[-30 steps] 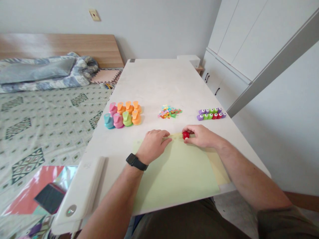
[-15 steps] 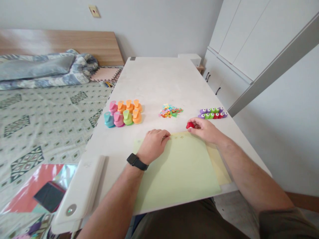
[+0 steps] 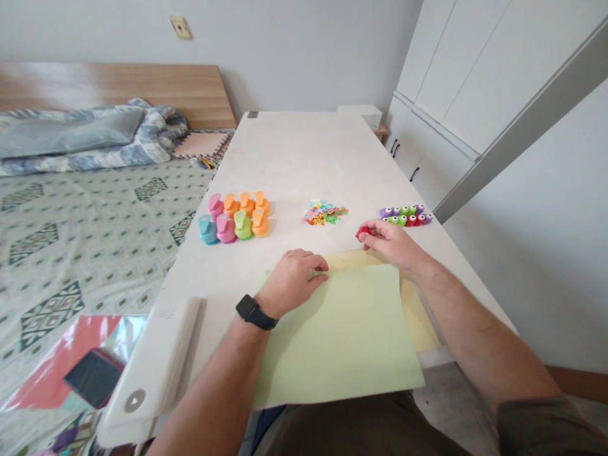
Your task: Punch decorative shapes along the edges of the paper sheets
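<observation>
My left hand (image 3: 295, 282), with a black watch at its wrist, pinches the far edge of a pale green sheet of paper (image 3: 342, 335). The sheet's near edge hangs over the table's front. Beneath it a yellow sheet (image 3: 420, 316) shows along the far and right sides. Closed around a small red craft punch (image 3: 363, 234) is my right hand (image 3: 392, 240), just beyond the papers' far right corner. A heap of colourful paper cutouts (image 3: 324, 213) lies ahead of both hands. Small purple, green and red punches (image 3: 406, 215) stand in two rows past my right hand.
Larger pink, orange, teal and green punches (image 3: 235, 216) stand in two rows at left. A long white device (image 3: 156, 367) lies along the table's left front edge. A white box (image 3: 363, 114) is at the far end. The patterned bed (image 3: 109, 240) adjoins the left side.
My left hand has drawn the green sheet slightly toward me, baring more yellow at the far edge. My right hand has tilted the red punch and lifted it off the paper's edge.
</observation>
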A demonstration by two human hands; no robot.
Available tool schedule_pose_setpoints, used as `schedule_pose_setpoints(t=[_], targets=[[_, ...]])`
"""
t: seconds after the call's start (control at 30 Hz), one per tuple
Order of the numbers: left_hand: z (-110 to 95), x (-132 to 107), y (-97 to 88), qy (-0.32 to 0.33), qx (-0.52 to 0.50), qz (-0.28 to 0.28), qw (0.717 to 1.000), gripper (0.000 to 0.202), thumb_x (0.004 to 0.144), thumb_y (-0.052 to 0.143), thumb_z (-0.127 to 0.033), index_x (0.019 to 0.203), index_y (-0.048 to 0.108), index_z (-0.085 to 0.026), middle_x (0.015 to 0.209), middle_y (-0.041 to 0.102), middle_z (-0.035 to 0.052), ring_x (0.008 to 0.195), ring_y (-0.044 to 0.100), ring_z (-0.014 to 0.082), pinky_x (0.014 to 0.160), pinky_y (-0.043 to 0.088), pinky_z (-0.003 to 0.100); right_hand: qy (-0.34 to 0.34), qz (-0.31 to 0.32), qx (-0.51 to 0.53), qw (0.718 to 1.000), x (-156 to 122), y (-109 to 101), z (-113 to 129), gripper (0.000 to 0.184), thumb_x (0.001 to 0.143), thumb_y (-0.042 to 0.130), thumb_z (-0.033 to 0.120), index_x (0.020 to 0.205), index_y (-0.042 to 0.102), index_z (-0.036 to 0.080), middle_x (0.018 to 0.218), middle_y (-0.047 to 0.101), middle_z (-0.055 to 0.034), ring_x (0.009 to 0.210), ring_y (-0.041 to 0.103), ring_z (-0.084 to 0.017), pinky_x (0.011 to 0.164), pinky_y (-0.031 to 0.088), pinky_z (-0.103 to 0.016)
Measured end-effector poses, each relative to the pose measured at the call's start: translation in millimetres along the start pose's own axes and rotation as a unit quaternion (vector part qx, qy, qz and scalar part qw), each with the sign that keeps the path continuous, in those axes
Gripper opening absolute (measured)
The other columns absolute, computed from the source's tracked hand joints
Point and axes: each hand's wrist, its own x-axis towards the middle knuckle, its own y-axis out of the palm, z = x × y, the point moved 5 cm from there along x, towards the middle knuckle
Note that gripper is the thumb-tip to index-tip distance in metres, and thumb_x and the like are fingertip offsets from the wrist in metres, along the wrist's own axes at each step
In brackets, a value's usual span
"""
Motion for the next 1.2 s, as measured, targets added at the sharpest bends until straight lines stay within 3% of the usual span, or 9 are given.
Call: schedule_pose_setpoints(t=[0.27, 0.6, 1.0, 1.2], targets=[[-3, 0, -0.1, 0.025, 0.003, 0.008, 1.0, 0.008, 0.09, 0.064, -0.019, 0.089, 0.072, -0.022, 0.087, 0.072, 0.0026, 0.085, 0.062, 0.0188, 0.086, 0.045, 0.035, 0.037, 0.052, 0.019, 0.998, -4, 5, -1, 0.036, 0.091, 0.064, 0.055, 0.104, 0.065, 0.021, 0.102, 0.071, -0.0063, 0.085, 0.071, -0.018, 0.066, 0.05, -0.027], [-7, -2, -1.3, 0.035, 0.012, 0.019, 0.999, 0.012, 0.091, 0.062, -0.021, 0.087, 0.073, -0.023, 0.087, 0.073, 0.0042, 0.088, 0.064, 0.0205, 0.088, 0.046, 0.037, 0.054, 0.046, 0.027, 0.997, -7, 8, 0, 0.043, 0.09, 0.061, 0.061, 0.1, 0.067, 0.02, 0.097, 0.072, -0.0071, 0.079, 0.067, -0.017, 0.065, 0.049, -0.027], [-5, -2, -2.3, 0.021, 0.016, 0.008, 1.0, 0.011, 0.091, 0.062, -0.019, 0.09, 0.073, -0.022, 0.089, 0.073, 0.0037, 0.088, 0.063, 0.0193, 0.087, 0.046, 0.035, 0.113, 0.065, 0.161, 0.978, -3, 14, -9, 0.054, 0.093, 0.051, 0.067, 0.094, 0.069, 0.016, 0.079, 0.074, -0.0088, 0.06, 0.065, -0.015, 0.052, 0.044, -0.025], [-5, -2, -2.3, 0.022, 0.015, 0.008, 1.0, 0.012, 0.092, 0.061, -0.019, 0.09, 0.072, -0.022, 0.089, 0.073, 0.0043, 0.088, 0.063, 0.0199, 0.087, 0.046, 0.036, 0.124, 0.056, 0.165, 0.977, 1, 17, -16, 0.05, 0.09, 0.057, 0.066, 0.092, 0.067, 0.017, 0.09, 0.076, -0.0115, 0.069, 0.07, -0.017, 0.05, 0.044, -0.024]])
